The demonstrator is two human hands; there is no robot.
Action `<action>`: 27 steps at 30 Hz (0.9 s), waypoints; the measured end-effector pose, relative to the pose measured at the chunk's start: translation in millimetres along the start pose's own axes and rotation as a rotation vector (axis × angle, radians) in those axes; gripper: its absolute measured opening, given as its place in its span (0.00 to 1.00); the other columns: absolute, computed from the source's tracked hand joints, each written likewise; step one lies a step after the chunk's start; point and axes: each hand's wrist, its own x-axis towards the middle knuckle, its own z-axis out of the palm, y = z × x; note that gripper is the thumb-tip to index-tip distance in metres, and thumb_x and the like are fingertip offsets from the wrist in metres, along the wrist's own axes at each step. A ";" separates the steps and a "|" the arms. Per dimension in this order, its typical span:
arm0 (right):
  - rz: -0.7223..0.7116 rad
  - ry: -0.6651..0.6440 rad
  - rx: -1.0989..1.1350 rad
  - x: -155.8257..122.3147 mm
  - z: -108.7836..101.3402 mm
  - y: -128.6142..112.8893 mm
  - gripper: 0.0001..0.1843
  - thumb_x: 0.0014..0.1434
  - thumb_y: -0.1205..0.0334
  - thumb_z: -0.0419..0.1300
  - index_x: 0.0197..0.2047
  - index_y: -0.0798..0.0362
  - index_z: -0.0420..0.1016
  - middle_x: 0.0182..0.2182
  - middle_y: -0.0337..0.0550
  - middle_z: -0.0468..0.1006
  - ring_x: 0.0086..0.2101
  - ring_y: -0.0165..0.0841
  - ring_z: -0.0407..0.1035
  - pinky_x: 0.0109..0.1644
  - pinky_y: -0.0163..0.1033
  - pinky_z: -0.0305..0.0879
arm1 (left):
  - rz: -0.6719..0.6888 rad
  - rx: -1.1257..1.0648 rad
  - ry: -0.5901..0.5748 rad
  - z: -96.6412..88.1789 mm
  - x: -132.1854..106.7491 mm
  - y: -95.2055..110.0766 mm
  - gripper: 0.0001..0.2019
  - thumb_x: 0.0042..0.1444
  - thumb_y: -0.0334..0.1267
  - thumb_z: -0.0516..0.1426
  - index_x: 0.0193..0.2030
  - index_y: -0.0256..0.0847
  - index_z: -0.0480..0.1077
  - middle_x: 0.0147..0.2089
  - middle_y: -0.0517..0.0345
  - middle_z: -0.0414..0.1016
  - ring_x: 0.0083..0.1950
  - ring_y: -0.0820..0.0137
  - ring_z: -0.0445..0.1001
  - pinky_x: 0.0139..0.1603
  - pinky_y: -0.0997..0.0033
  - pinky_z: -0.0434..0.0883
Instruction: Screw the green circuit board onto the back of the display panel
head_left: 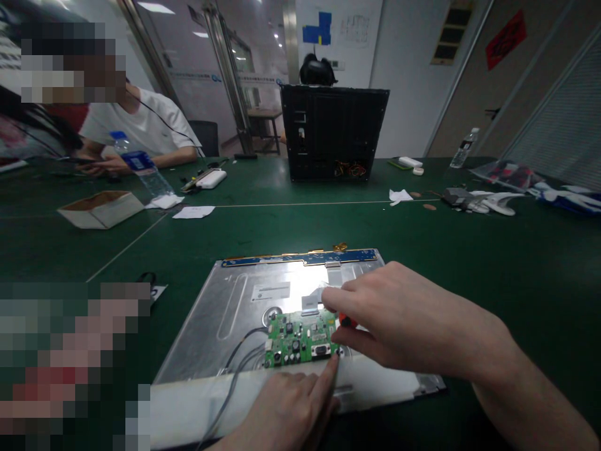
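Left hand (282, 410), grip slack, lays fingertip against green board (300, 338); right hand (404, 326) pinches red tool (348, 321).

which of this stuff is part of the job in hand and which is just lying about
In hand: panel; green board; cables; red tool, pinched in the right hand; left hand, finger at the board's corner.

Lying about: box; near bottle; black casing; tissue; far bottle.
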 end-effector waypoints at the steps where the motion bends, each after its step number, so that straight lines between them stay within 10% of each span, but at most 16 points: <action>1: -0.002 -0.005 0.005 0.1 -0.2 0.2 0.05 0.63 0.59 0.56 0.37 0.50 0.67 0.29 0.37 0.76 0.28 0.31 0.67 0.28 0.38 0.49 | 0.001 -0.005 0.006 -0.1 0.2 0.2 0.18 0.66 0.32 0.46 0.61 0.28 0.60 0.33 0.48 0.79 0.24 0.66 0.76 0.20 0.73 0.67; 27: -0.050 -0.045 0.042 -1.0 -5.6 -1.3 0.04 0.57 0.66 0.57 0.38 0.53 0.66 0.34 0.41 0.76 0.29 0.31 0.66 0.29 0.38 0.54 | -0.020 -0.044 -0.049 -9.2 1.2 3.8 0.18 0.67 0.32 0.47 0.61 0.28 0.60 0.35 0.47 0.79 0.25 0.68 0.76 0.22 0.74 0.67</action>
